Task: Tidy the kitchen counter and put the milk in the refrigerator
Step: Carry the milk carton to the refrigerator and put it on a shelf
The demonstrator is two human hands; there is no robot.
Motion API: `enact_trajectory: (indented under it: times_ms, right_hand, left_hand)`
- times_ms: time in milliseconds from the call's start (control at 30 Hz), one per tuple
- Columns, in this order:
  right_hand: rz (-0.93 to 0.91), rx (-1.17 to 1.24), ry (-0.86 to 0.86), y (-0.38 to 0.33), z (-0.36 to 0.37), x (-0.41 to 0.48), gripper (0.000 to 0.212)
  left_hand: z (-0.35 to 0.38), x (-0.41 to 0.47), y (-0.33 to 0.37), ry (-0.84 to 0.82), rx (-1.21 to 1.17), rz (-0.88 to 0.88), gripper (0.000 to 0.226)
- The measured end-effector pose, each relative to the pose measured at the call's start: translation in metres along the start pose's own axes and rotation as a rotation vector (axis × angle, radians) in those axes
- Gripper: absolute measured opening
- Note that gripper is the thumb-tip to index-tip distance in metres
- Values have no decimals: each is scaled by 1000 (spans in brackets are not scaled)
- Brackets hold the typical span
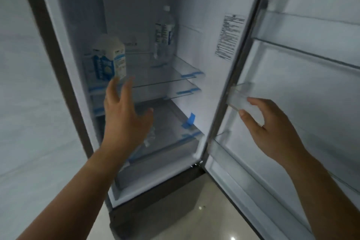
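I see the fridge [64, 68] standing open, its door [303, 87] swung out to the right. The milk [110, 57] is a carton standing upright on the upper glass shelf [161, 80], at the left side near the front edge. Its long axis runs vertical, the gabled top pointing up, and its blue and white printed faces turn toward me and slightly right.

My left hand [124, 115] reaches up just below the carton with fingers spread and the grip wide open. The fingertips [114, 82] sit right at the carton's lower edge; the frame is blurred there, so I cannot tell whether they touch it or are just clear of it. Nothing is held in that hand.

My right hand [272, 130] is at the door's inner side, the grip loosely open with fingers curled toward a clear door bin [241, 95]. The thumb and forefinger look close to the bin's end, but the hand closes on nothing.

A water bottle [165, 33] stands upright farther back on the right of the same shelf, well apart from the milk. Blue tape [190, 120] marks the shelf edges and the drawer cover below.
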State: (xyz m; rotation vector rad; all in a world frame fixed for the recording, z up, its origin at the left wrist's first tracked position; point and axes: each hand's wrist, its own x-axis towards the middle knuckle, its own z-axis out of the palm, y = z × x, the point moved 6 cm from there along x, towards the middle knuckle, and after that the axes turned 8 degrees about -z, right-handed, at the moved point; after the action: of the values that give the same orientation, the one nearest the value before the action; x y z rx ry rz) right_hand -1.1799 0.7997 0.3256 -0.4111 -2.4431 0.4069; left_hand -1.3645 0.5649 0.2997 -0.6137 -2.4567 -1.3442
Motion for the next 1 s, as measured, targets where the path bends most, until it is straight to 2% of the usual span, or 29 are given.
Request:
enact_trajectory:
  times_ms: [67, 200, 333, 467, 567, 700, 1000]
  right_hand:
    - [29, -125, 45, 15, -36, -36, 58]
    - [212, -344, 51, 53, -95, -104, 60]
    - [332, -430, 71, 75, -132, -151, 48]
    - [378, -504, 123, 81, -150, -172, 37]
    - [355, -491, 117, 83, -144, -180, 36]
    - [313, -503, 211, 72, -136, -183, 33]
    - [225, -458, 405, -2, -108, -195, 20]
  left_hand:
    - [43, -25, 27, -196, -31, 73, 66]
    - [113, -82, 104, -454, -99, 379, 56]
    - [155, -119, 179, -501, -106, 688, 54]
    - [189, -144, 217, -530, 22, 956, 55]
    - [200, -151, 224, -570, 49, 985, 58]
    - [193, -153, 223, -534, -51, 906, 48]
    - [157, -135, 171, -595, -178, 912, 44]
